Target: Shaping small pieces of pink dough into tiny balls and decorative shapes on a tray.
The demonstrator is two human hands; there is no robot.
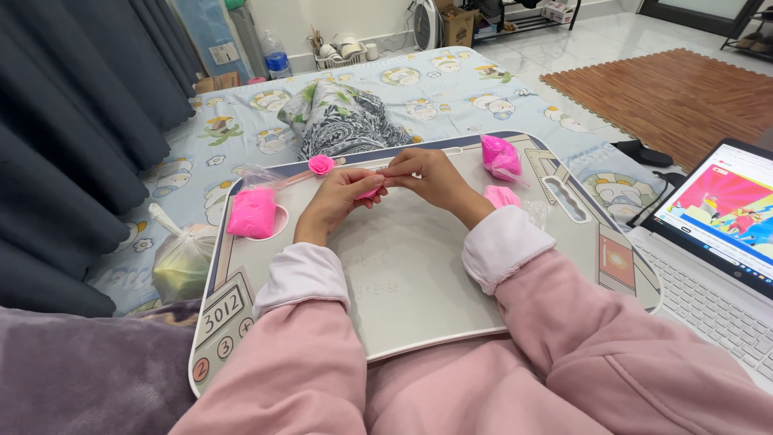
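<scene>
Both hands, left hand (336,201) and right hand (427,176), pinched shut on one small pink clay piece (371,192) over the lap tray (403,282), long axis 9-to-3, finished clay rose (321,164) at 11 o'clock, nearer left.

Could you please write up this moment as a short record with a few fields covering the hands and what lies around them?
Surface: white lap tray on a bed
Left hand: pinching a small pink clay piece together with the right
Right hand: fingers on the same piece
Finished item: pink clay rose at the tray's far edge
Supplies: pink clay block left, bagged pink clay right, pale pink lump by the right wrist
Nearby: open laptop on the right
</scene>
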